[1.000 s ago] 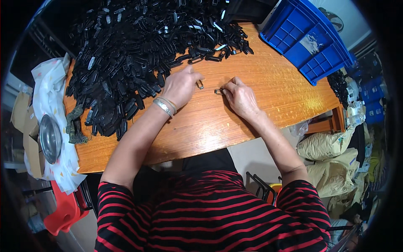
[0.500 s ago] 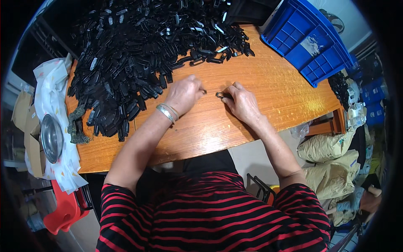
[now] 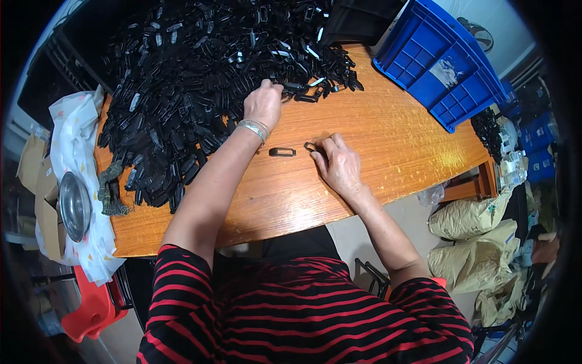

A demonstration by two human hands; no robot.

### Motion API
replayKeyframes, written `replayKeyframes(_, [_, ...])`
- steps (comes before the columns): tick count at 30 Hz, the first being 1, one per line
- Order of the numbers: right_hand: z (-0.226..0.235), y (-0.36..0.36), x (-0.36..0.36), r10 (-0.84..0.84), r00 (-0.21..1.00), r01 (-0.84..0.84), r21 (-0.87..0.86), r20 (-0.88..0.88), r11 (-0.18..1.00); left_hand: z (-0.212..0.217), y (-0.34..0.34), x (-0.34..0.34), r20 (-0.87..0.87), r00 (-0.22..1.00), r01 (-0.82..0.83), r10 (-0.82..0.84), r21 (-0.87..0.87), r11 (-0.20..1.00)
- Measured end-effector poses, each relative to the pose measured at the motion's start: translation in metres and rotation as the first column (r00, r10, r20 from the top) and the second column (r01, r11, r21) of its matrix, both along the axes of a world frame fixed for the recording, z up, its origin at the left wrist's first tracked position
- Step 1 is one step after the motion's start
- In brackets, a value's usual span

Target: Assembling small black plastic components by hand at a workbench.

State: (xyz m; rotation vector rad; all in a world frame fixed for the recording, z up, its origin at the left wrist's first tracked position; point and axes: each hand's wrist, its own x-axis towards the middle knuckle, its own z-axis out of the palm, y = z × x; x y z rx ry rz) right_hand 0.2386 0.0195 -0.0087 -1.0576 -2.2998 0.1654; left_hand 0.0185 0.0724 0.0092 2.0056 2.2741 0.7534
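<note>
Left hand (image 3: pixel 264 104) reaches into the pile of black clips (image 3: pixel 182 79) at the desk's (image 3: pixel 376 139) far edge, grip closing on one; right hand (image 3: pixel 339 164) pinches a small clip (image 3: pixel 310 146) mid-desk, a loose clip (image 3: pixel 282 152) just beside

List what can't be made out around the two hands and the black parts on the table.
- Left hand, head view: fingertips sink into the pile of black parts; whether they grip one is hidden.
- Right hand: fingers curl over a small dark piece; its shape is too small to tell.
- Pile: its far side is cut off by the dark fisheye rim.
- Loose black loop: fine detail too small.
</note>
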Motion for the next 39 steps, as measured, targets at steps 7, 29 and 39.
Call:
replayKeyframes(7, [0.004, -0.001, 0.0, 0.011, 1.0, -0.011, -0.031, -0.018, 0.999, 0.006, -0.017, 0.001, -0.024, 0.993, 0.115, -0.118, -0.089, 0.989])
replayKeyframes(29, [0.005, -0.001, 0.0, -0.022, 1.0, 0.021, -0.077, -0.017, 0.997, 0.015, -0.033, -0.008, -0.176, 0.933, 0.315, -0.314, -0.021, 0.949])
replayKeyframes(39, [0.034, -0.004, -0.02, -0.002, 0.856, -0.124, -0.209, -0.517, 0.97, 0.035, -0.079, 0.015, 0.533, 0.754, 0.433, -0.384, 0.037, 0.9])
